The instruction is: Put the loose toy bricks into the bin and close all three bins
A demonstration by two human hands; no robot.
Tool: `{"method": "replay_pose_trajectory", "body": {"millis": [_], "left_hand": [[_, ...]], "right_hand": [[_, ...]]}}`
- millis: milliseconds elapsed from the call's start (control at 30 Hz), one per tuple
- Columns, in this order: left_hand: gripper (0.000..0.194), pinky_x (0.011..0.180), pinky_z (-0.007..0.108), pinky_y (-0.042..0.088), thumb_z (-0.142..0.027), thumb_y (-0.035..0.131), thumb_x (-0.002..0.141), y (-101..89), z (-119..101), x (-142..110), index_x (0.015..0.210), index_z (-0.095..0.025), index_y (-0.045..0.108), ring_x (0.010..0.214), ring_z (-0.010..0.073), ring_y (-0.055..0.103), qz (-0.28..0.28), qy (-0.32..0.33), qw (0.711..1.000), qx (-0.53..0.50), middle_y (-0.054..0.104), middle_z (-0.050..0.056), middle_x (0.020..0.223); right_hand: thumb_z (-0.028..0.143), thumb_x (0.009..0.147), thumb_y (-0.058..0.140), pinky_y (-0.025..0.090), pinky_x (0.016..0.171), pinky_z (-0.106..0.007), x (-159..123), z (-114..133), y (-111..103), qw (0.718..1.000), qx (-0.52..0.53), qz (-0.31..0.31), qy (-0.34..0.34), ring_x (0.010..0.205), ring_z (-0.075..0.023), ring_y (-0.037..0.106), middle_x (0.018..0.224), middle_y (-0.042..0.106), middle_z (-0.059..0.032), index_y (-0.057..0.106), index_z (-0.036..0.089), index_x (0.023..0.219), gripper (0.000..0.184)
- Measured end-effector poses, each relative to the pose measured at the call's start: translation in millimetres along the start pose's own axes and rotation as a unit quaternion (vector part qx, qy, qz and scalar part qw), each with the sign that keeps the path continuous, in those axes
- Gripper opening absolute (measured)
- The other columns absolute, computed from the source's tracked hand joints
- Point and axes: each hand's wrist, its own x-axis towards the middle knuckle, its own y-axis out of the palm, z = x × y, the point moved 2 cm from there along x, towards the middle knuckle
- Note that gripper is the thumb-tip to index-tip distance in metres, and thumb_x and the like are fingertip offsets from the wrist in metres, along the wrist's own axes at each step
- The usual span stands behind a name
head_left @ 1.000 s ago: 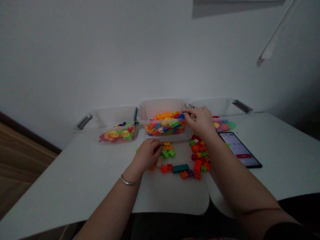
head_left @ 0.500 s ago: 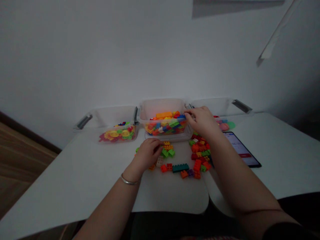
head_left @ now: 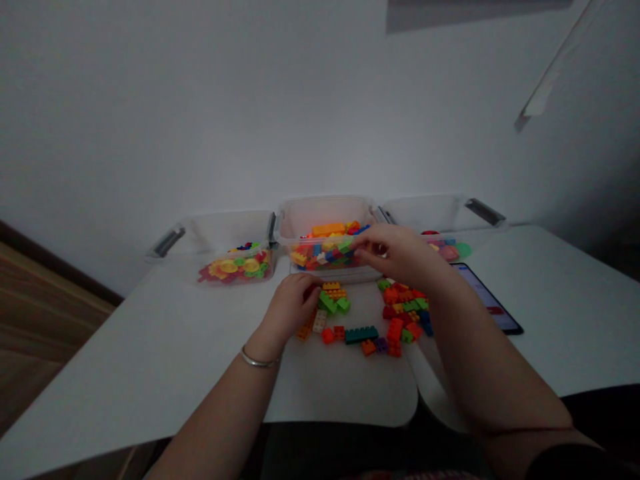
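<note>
My right hand (head_left: 397, 253) reaches over the front rim of the middle clear plastic box (head_left: 325, 215), its fingertips at the mixed toy building bricks (head_left: 320, 257) inside. My left hand (head_left: 291, 305) rests curled on the table among loose bricks, with a bangle (head_left: 257, 361) on its wrist. Its fingers lie right beside a green brick (head_left: 328, 303) and yellow bricks (head_left: 334, 290). Whatever lies under that palm is hidden. A long teal brick (head_left: 361, 335) lies in front of them, and a heap of red and orange bricks (head_left: 400, 310) sits under my right forearm.
A clear box (head_left: 225, 232) with yellow, red and green plastic pieces stands to the left, and another clear box (head_left: 425, 215) with round pieces stands to the right. A phone (head_left: 493, 307) lies on the white table (head_left: 150, 360), partly behind my right arm.
My right hand has moved left and down, from the box's right corner to over the bricks in its middle. A blue brick in the heap now shows. My left hand has barely moved.
</note>
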Motion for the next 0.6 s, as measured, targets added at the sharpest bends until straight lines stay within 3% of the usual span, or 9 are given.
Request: {"method": "replay_pose_trajectory", "body": {"millis": [100, 200, 367, 600], "left_hand": [[0.018, 0.089, 0.040, 0.049, -0.018, 0.055, 0.089, 0.0, 2.4, 0.8, 0.098, -0.019, 0.069, 0.097, 0.0237, 0.062, -0.005, -0.010, 1.000, -0.001, 0.072, 0.007, 0.100], [0.018, 0.088, 0.039, 0.048, -0.018, 0.055, 0.088, 0.2, 4.3, 1.3, 0.098, -0.020, 0.070, 0.096, 0.0236, 0.063, -0.005, -0.014, 1.000, -0.002, 0.072, 0.006, 0.099], [0.018, 0.088, 0.039, 0.048, -0.017, 0.054, 0.087, 0.2, 4.1, 1.1, 0.097, -0.018, 0.069, 0.096, 0.0242, 0.062, -0.008, -0.021, 1.000, 0.001, 0.071, 0.007, 0.099], [0.018, 0.088, 0.040, 0.048, -0.017, 0.054, 0.087, 0.7, 4.3, 0.5, 0.097, -0.019, 0.069, 0.096, 0.0240, 0.062, -0.009, -0.024, 1.000, -0.001, 0.071, 0.006, 0.099]], "right_hand": [[0.020, 0.085, 0.059, 0.045, 0.071, -0.027, -2.8, 12.4, 17.7, 0.990, -0.002, 0.136, -0.044, 0.082, -0.0165, 0.064, 0.095, 0.074, -0.0029, 0.073, 0.023, 0.099, 0.020], [0.020, 0.084, 0.059, 0.046, 0.069, -0.028, -5.4, 19.6, 37.1, 0.972, -0.051, 0.224, -0.052, 0.084, -0.0186, 0.066, 0.099, 0.074, -0.0034, 0.074, 0.025, 0.100, 0.022], [0.021, 0.082, 0.060, 0.048, 0.066, -0.029, -8.0, 25.2, 54.7, 0.951, -0.133, 0.277, -0.042, 0.082, -0.0225, 0.068, 0.094, 0.074, -0.0073, 0.073, 0.021, 0.097, 0.020], [0.041, 0.080, 0.066, 0.049, 0.066, -0.030, -14.9, 47.3, 56.6, 0.926, -0.108, 0.359, -0.043, 0.082, -0.0246, 0.068, 0.093, 0.075, -0.0077, 0.076, 0.024, 0.095, 0.025]]}}
